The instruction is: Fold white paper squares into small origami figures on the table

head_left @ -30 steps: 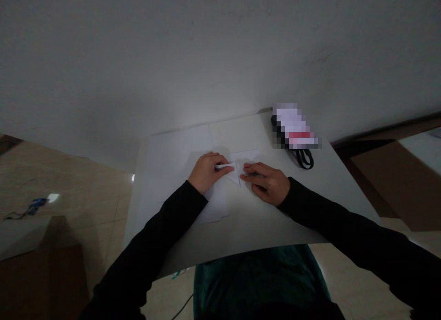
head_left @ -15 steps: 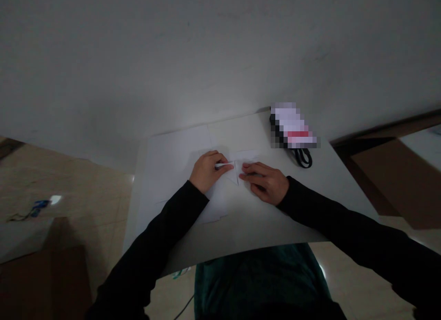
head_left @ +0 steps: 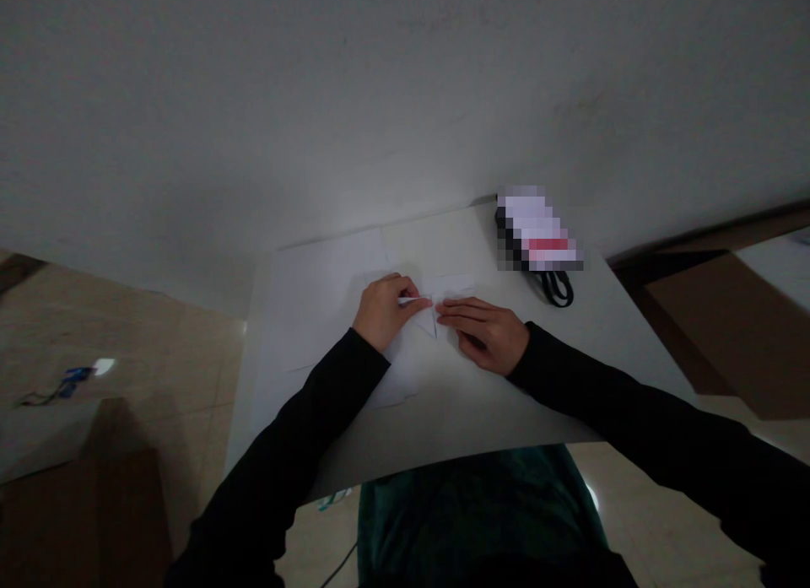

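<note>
A small folded piece of white paper (head_left: 426, 320) with a pointed lower corner stands out over the table. My left hand (head_left: 386, 310) is closed on it, pinching its upper left part between thumb and fingers. Just to the right, my right hand (head_left: 486, 333) has its fingers stretched out toward the left, their tips at the right edge of the folded paper. Whether those tips press on the paper cannot be made out clearly. Flat white sheets of paper (head_left: 316, 293) lie under and left of my left hand.
The white table (head_left: 456, 423) stands against a grey wall (head_left: 392, 107). A blurred-out white and red object (head_left: 537, 225) with a black strap (head_left: 558, 289) lies at its back right. Cardboard (head_left: 727, 318) is on the right, and a brown box (head_left: 82, 512) sits at lower left.
My right hand's fingertips have moved slightly left, up to the edge of the folded paper. My left hand has shifted a little right and keeps its pinch.
</note>
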The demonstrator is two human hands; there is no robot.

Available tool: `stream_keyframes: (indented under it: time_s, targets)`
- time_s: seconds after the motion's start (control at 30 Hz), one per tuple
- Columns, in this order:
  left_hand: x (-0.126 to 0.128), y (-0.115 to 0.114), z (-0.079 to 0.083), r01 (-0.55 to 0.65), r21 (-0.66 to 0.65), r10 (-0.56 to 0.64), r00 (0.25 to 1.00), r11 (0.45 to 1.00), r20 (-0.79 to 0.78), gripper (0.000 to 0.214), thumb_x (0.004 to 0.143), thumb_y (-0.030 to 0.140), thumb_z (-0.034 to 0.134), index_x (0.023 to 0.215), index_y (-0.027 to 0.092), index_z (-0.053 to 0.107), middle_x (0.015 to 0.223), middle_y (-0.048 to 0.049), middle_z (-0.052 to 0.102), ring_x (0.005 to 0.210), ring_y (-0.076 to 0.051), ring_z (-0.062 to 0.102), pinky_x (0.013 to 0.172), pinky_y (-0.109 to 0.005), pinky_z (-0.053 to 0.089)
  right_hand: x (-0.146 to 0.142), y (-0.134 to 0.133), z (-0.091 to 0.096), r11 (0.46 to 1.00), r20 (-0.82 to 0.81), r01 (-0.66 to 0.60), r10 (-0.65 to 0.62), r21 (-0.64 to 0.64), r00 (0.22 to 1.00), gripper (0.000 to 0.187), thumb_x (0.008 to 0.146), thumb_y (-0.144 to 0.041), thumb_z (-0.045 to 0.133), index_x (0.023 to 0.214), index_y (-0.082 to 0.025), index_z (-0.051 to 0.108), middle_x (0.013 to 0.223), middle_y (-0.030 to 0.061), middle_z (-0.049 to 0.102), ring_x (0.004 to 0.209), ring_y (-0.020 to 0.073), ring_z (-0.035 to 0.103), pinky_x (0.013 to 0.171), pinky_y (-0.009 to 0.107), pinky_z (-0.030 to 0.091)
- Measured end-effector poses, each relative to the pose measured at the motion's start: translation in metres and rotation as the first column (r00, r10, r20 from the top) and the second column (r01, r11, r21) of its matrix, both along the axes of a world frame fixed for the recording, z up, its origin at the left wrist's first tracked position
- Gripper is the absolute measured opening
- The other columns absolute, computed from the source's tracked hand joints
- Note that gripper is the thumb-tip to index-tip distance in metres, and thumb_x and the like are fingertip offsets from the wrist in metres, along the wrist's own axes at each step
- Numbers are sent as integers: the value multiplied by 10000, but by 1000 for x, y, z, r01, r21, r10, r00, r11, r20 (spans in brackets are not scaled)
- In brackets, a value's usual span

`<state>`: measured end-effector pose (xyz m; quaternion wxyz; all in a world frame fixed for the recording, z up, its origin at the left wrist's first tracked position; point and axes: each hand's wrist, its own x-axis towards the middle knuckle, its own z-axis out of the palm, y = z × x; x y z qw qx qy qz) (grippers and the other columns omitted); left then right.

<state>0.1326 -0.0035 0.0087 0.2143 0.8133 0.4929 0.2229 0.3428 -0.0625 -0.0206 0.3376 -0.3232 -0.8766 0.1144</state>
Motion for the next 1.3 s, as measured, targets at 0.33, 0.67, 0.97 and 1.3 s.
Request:
stream_keyframes:
  time_s: [0.33, 0.67, 0.97, 1.3]
  targets:
    - [2, -5, -8, -27, 41, 25, 998, 999, 49, 261, 796, 417, 656, 736, 165, 629, 745, -18, 602, 690, -137, 554, 649, -267, 417, 0, 3, 3, 999, -21, -2, 1, -32, 1000, 391, 742, -52, 477, 1088, -154, 626, 1145, 106, 654, 1103, 214, 584, 912, 402, 533]
    - [-19, -8, 11, 330, 63, -335, 937, 942, 96, 400, 928, 399, 433, 683, 175, 657, 834, -45, 676, 788, -148, 615, 798, -321, 451, 0, 2, 4, 987, -55, 130, -136, -97, 989, 311, 791, -160, 567, 1098, -171, 617, 1375, 157, 431, 1148, 283, 459, 887, 458, 483]
    - [-23, -35, 2, 412, 259, -415, 909, 874, -49, 181, 896, 156, 481, 968, 192, 643, 1031, -68, 664, 978, -162, 602, 852, -339, 490, 2, 9, 9, 909, 6, 276, -289, -313, 957, 373, 707, -264, 741, 1068, -216, 658, 890, 69, 659, 921, 269, 536, 826, 479, 406]
    - [-7, -67, -3, 157, 218, -151, 988, 963, -41, 191, 819, 375, 633, 835, 186, 653, 1222, -98, 620, 1100, -245, 572, 929, -440, 476, 24, 12, 3, 919, -226, -211, 140, -334, 964, 122, 812, -276, 643, 879, -238, 738, 961, 71, 664, 971, 190, 637, 838, 357, 532]
